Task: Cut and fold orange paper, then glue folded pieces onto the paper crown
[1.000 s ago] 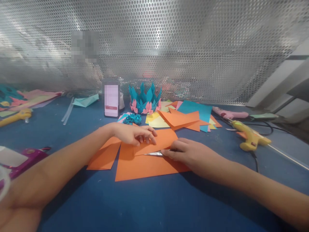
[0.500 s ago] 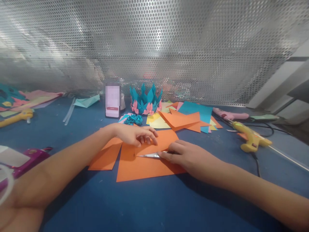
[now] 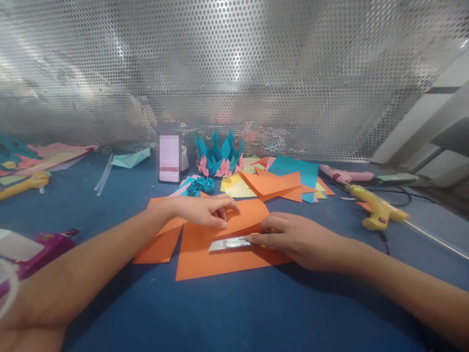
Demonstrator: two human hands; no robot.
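Observation:
My right hand [image 3: 293, 237] grips a utility knife [image 3: 230, 243], its silver blade pointing left and lying nearly flat over an orange sheet of paper [image 3: 205, 266]. A bit of yellow on the knife shows by the fingers; the rest of the handle is hidden in my palm. The upper part of the sheet forms a raised flap along the line above the blade. Over that flap hovers my left hand [image 3: 208, 210], fingers loosely bent and apart, with nothing in them. Under my left wrist lies another orange piece [image 3: 161, 244].
Behind the hands stand a phone [image 3: 169, 156] and a blue paper crown with pink flowers [image 3: 220, 154]. Coloured sheets [image 3: 298, 168] lie back right. Glue guns, one yellow [image 3: 377, 210] and one pink [image 3: 346, 174], are at right; a purple tool [image 3: 47, 249] is at left.
The utility knife has turned so its blade shows broad side up, and my right hand has shifted slightly right. My left hand's fingers have drawn together slightly.

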